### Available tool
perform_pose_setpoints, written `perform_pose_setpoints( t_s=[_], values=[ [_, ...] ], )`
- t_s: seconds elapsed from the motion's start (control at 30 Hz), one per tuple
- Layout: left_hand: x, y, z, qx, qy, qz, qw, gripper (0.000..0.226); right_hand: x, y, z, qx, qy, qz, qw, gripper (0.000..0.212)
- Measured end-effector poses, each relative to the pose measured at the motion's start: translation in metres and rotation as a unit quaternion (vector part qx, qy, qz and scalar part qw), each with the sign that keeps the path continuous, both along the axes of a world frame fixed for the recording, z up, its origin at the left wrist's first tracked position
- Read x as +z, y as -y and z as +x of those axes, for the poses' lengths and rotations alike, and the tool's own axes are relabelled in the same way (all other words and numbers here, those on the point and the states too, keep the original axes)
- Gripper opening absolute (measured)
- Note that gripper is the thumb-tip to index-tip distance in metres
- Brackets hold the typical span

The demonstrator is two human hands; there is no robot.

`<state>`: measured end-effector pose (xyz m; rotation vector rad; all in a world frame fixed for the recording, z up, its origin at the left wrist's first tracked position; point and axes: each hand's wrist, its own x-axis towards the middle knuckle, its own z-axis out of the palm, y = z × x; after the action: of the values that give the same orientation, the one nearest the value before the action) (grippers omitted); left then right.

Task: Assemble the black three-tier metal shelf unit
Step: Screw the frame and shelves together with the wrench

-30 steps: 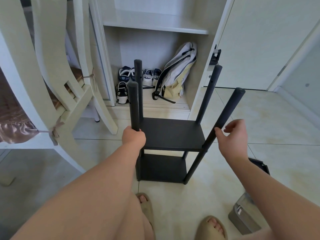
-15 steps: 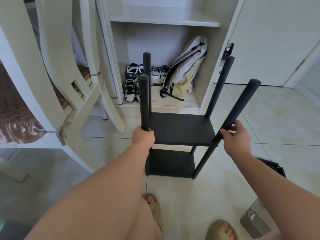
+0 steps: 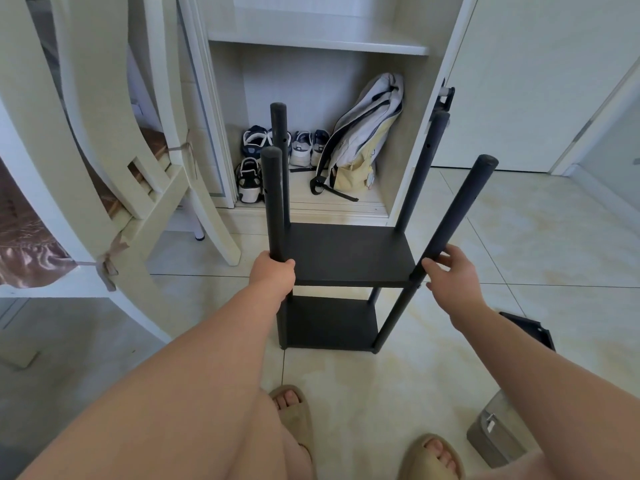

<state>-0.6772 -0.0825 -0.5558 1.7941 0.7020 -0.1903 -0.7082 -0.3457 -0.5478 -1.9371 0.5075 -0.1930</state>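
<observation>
The half-built shelf unit stands upright on the floor, poles pointing up. The left hand grips the front-left pole, and the right hand curls its fingers round the front-right pole, both at the upper tier. A black panel, probably the third tier, lies nearest the right hand.

A home: tiled floor, shoes and backpack in an open closet.

Head-worn camera faces forward-down (wide-angle), close above shelf unit.
</observation>
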Motion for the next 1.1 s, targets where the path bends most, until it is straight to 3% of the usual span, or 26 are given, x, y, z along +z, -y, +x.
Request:
perform_pose_setpoints(
  t_s=[0.17,0.23,0.37,0.43,0.57,0.63,0.83,1.1],
  values=[
    [0.013,0.011,-0.019,-0.138,-0.189,0.029,0.972,0.06,0.002,0.016,-0.022,0.045,-0.048,-0.038,0.997,0.058],
    [0.015,0.018,-0.027,-0.227,-0.217,0.087,0.946,0.063,0.001,0.029,-0.033,0.05,-0.058,-0.049,0.996,0.06],
    [0.015,0.045,-0.039,-0.364,-0.259,0.114,0.887,0.07,-0.004,0.063,-0.057,0.05,-0.085,-0.065,0.993,0.063],
    [0.014,0.067,-0.044,-0.425,-0.244,0.157,0.858,0.067,-0.011,0.084,-0.067,0.048,-0.107,-0.086,0.989,0.064],
    [0.001,0.126,-0.058,-0.536,-0.114,0.252,0.798,0.057,-0.031,0.128,-0.083,0.058,-0.164,-0.152,0.973,0.067],
    [-0.016,0.161,-0.064,-0.552,-0.067,0.221,0.801,0.058,-0.046,0.154,-0.091,0.064,-0.195,-0.201,0.958,0.07],
    [-0.091,0.274,-0.068,-0.554,-0.046,0.105,0.824,0.059,-0.096,0.24,-0.104,0.066,-0.319,-0.313,0.892,0.072],
    [-0.215,0.427,-0.035,-0.575,-0.086,0.043,0.812,0.061,-0.213,0.36,-0.088,0.066,-0.426,-0.309,0.847,0.071]
  ],
)
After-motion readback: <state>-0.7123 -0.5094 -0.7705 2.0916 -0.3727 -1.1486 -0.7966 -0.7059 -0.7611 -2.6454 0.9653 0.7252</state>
